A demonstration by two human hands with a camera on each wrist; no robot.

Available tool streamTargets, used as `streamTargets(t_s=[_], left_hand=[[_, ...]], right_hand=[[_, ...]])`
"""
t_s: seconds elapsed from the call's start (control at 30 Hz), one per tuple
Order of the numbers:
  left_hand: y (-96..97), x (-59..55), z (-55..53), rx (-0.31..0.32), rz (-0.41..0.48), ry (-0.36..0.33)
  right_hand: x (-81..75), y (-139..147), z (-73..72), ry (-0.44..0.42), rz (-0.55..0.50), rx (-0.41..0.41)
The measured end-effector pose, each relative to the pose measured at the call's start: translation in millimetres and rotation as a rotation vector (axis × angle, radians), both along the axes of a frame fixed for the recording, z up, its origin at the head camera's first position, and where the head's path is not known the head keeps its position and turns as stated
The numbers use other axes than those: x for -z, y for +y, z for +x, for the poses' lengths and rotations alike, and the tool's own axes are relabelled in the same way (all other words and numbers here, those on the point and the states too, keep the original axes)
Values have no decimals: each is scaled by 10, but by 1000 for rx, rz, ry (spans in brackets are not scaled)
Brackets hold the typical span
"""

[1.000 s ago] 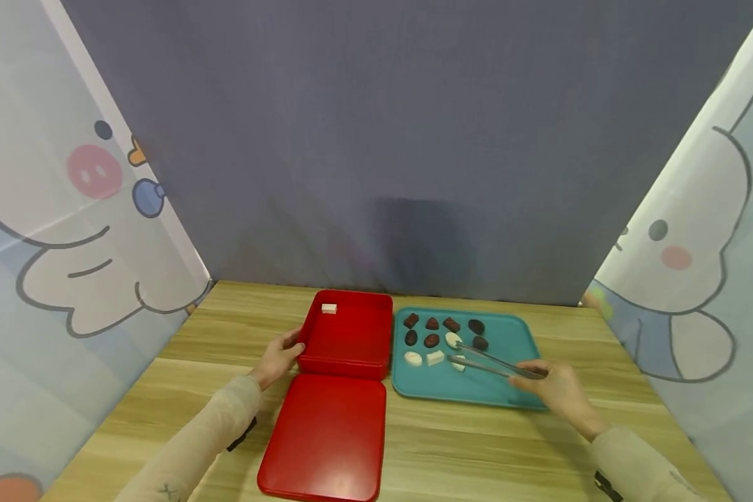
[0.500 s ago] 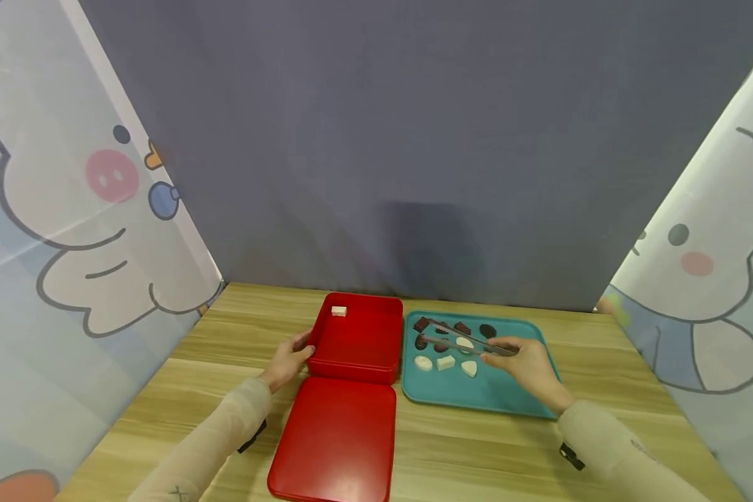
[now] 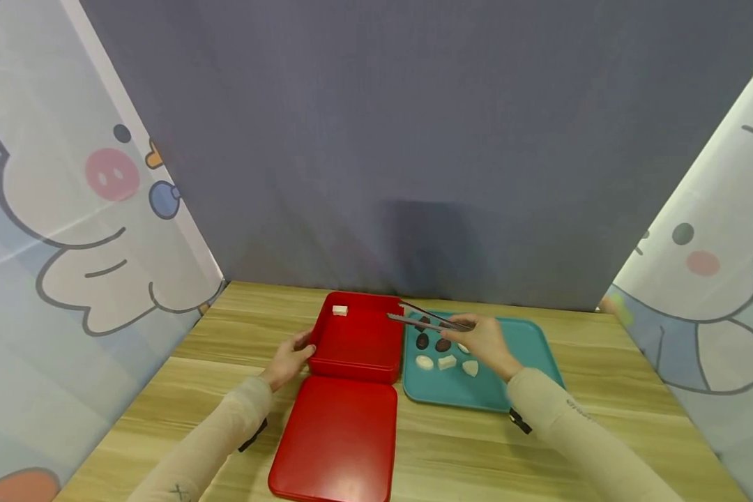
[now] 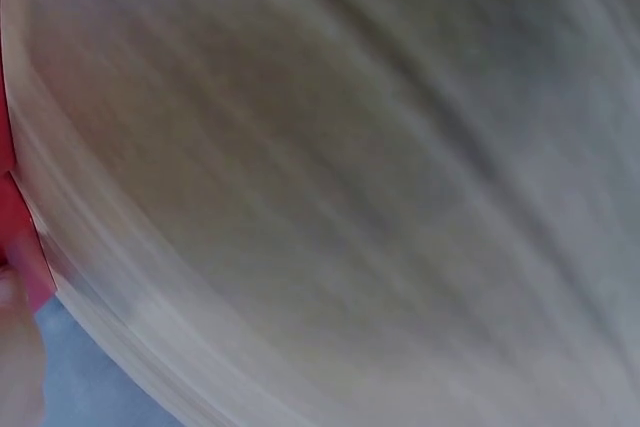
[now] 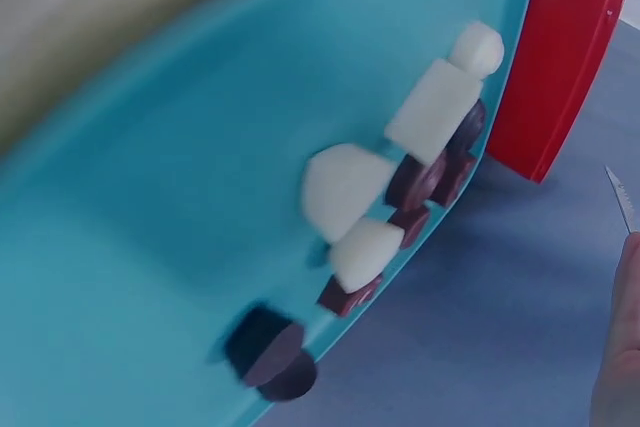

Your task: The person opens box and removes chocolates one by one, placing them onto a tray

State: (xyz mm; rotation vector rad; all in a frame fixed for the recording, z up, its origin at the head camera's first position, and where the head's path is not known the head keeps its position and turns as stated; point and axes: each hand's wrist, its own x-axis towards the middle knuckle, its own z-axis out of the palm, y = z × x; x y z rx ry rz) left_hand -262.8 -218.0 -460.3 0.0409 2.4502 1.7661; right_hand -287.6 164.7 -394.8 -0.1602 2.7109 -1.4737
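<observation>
My left hand (image 3: 288, 360) holds the front left corner of an open red box (image 3: 355, 341), thumb at the corner. A sliver of that thumb (image 4: 15, 347) shows against red in the left wrist view. My right hand (image 3: 484, 341) grips metal tongs (image 3: 422, 321) over the teal tray (image 3: 502, 390). Their tips stand apart at the box's right rim, with nothing seen between them. Inside the box, a small white block (image 3: 340, 310) lies at the back left. Dark chocolates (image 3: 443, 345) and white pieces (image 3: 447, 362) lie on the tray, partly hidden by hand and tongs.
A flat red lid (image 3: 335, 439) lies in front of the box. The tray stands close at the box's right side on the wooden table (image 3: 452, 453). Behind the table hangs a grey curtain (image 3: 376, 139), with printed cartoon cloths at both sides.
The tongs have moved left across the tray to the box's right rim, carried by my right hand. My left hand stays at the box. The head view has shifted slightly.
</observation>
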Motion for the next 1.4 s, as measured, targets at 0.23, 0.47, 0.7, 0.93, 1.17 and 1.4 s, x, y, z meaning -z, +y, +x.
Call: streamTargets(t_s=[0.23,0.47,0.7,0.93,1.17,1.4], left_hand=[[-42,-2,6,-17,-16,7],[-38,67,12,-2,-2,-3],[-30,80,-4,-17,17,19],[-16,62,-11,-7,33,20],[-38,81,-20,-10,35,32],[-1,67,-3,-2,39,27]], right_hand=[[45,-323,-159,49,-80,-56],[83,-550,-242,36,-92,-66],[120,-746,-335,64,-63,-60],[220,-844,-397,57,-76,-79],[306,-1021,-460,69,-16,-99],[341,-1186,-535,125,102,-88]])
